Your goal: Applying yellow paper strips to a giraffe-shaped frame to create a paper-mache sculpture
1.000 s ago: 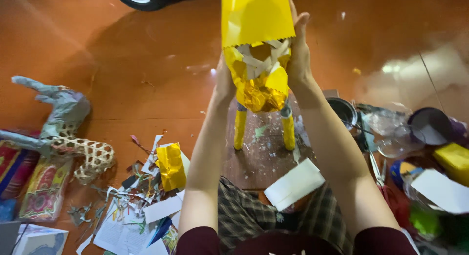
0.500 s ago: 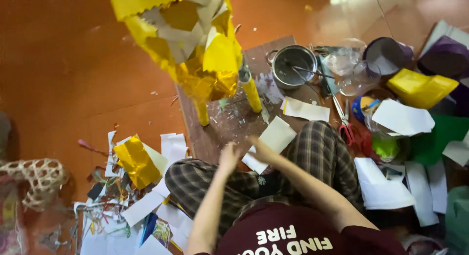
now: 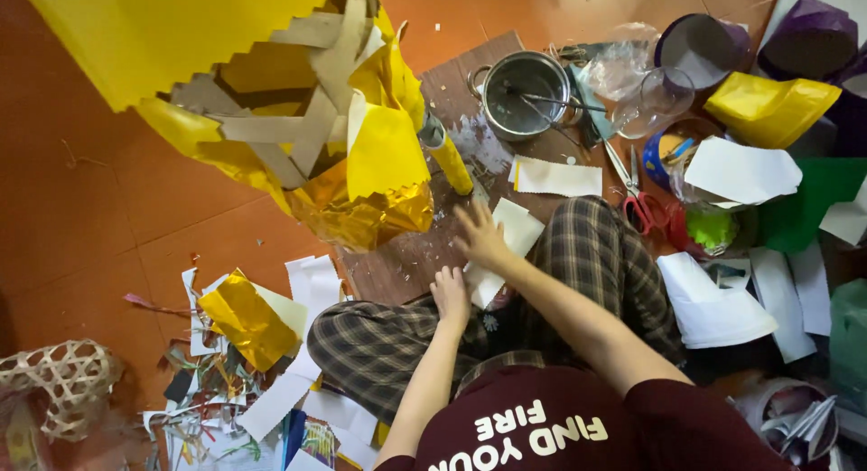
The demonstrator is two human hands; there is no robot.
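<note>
A large figure (image 3: 384, 159) covered in yellow paper and gold foil, with bare cardboard strips showing, stands close to the camera on a brown board (image 3: 402, 259). One of its yellow tube legs (image 3: 449, 159) rests on the board. My right hand (image 3: 479, 236) lies flat with fingers spread on a white paper sheet (image 3: 524, 225) beside that leg. My left hand (image 3: 449, 295) rests flat at the edge of another white sheet (image 3: 486, 286), by my knee in checked trousers. Neither hand holds anything.
A metal pot (image 3: 524, 92) with a stick in it sits on the board's far end. Red-handled scissors (image 3: 634, 198), a clear cup (image 3: 655, 96), purple containers (image 3: 700, 42), white and green papers (image 3: 741, 173) crowd the right. Gold foil (image 3: 239, 313) and a woven piece (image 3: 59, 381) lie left.
A second ago both hands held the yellow figure up. They have let go and come down onto the white sheets on the board; the figure now stands free.
</note>
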